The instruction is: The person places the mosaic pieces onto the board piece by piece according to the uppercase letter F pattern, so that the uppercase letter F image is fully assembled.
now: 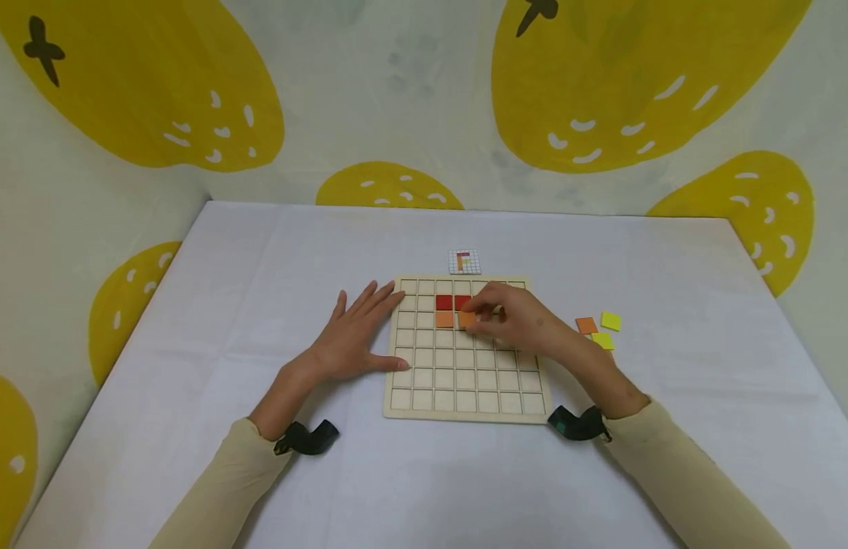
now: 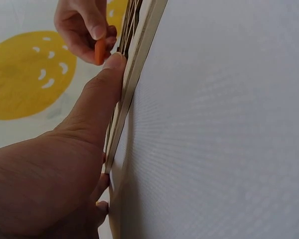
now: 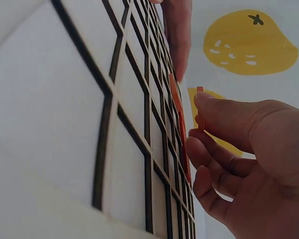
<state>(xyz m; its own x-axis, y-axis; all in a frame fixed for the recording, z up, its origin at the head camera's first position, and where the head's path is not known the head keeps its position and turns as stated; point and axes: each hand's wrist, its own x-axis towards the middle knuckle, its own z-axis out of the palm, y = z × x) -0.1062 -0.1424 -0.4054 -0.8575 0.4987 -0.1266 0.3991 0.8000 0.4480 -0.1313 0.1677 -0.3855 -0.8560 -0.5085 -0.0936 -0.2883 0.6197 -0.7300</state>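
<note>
A wooden grid board [image 1: 465,412] lies on the white table. Two red tiles [image 1: 443,303] sit side by side in its upper cells, and an orange tile [image 1: 444,320] fills the cell below the left one. My right hand [image 1: 520,316] pinches another orange tile [image 3: 201,112] between thumb and fingers. In the right wrist view this tile stands off the board's surface. My left hand [image 1: 348,339] rests at the board's left edge with fingers spread, its thumb [image 2: 97,94] touching the rim.
Beyond the board lies a small pattern card [image 1: 464,261] with a coloured grid. Loose orange tiles [image 1: 586,325] and yellow tiles [image 1: 611,321] lie to the right, partly behind the right forearm. Dark wrist devices [image 1: 576,423] hang at both sleeves. A painted wall stands behind the table.
</note>
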